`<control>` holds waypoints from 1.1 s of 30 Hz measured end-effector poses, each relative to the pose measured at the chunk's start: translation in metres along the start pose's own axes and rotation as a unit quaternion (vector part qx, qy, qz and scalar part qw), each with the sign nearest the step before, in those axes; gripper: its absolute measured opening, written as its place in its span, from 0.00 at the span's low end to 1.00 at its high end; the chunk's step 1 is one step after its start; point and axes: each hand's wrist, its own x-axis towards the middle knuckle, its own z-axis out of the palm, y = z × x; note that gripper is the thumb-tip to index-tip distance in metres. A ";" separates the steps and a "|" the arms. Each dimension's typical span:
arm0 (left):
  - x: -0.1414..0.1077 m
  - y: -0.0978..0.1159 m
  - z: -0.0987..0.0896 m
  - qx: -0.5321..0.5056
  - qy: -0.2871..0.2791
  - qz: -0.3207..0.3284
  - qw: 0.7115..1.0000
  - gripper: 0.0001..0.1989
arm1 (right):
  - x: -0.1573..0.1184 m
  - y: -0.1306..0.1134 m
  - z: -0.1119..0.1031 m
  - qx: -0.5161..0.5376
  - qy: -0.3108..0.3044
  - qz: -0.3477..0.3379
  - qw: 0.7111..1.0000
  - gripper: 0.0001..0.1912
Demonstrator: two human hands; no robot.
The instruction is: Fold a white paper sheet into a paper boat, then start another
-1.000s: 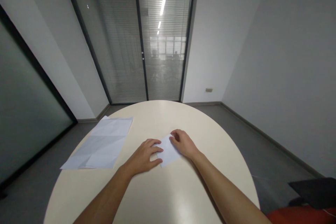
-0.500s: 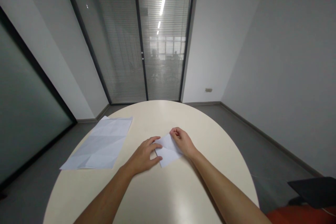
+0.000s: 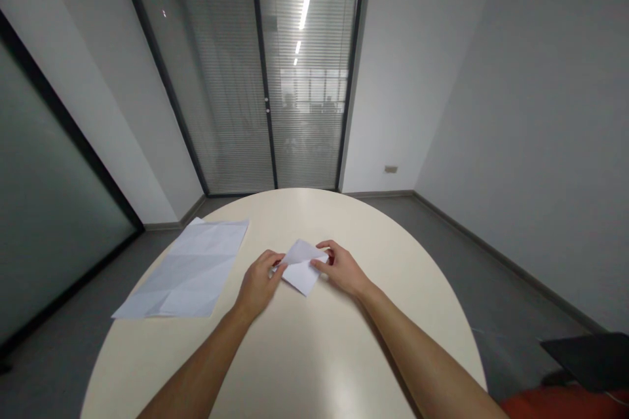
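A small folded piece of white paper (image 3: 301, 270) is held between my two hands, just above or on the round table. It is turned like a diamond, with one corner toward me and a crease running across it. My left hand (image 3: 259, 281) pinches its left corner between thumb and fingers. At the right corner, my right hand (image 3: 343, 268) grips it with the thumb on top and the fingers behind.
Larger creased white sheets (image 3: 191, 268) lie at the left of the cream round table (image 3: 304, 209). Beyond the table stands a glass partition with blinds (image 3: 230, 78). A black object (image 3: 590, 357) and something red (image 3: 560, 404) are at the lower right.
The folded paper has been turned so that a corner points toward me. My left hand has closed on its left corner; my right hand has shifted to its right corner.
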 end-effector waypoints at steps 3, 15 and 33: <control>0.003 0.002 -0.002 -0.011 0.040 0.001 0.999 0.09 | 0.001 0.002 0.002 0.074 -0.007 0.006 0.997 0.30; 0.002 0.004 0.004 -0.094 0.044 -0.059 0.993 0.08 | -0.002 -0.011 0.005 -0.002 -0.051 -0.038 0.998 0.09; -0.004 0.000 -0.004 0.170 -0.099 0.083 0.977 0.14 | -0.006 -0.015 -0.018 -0.367 -0.057 -0.162 0.914 0.16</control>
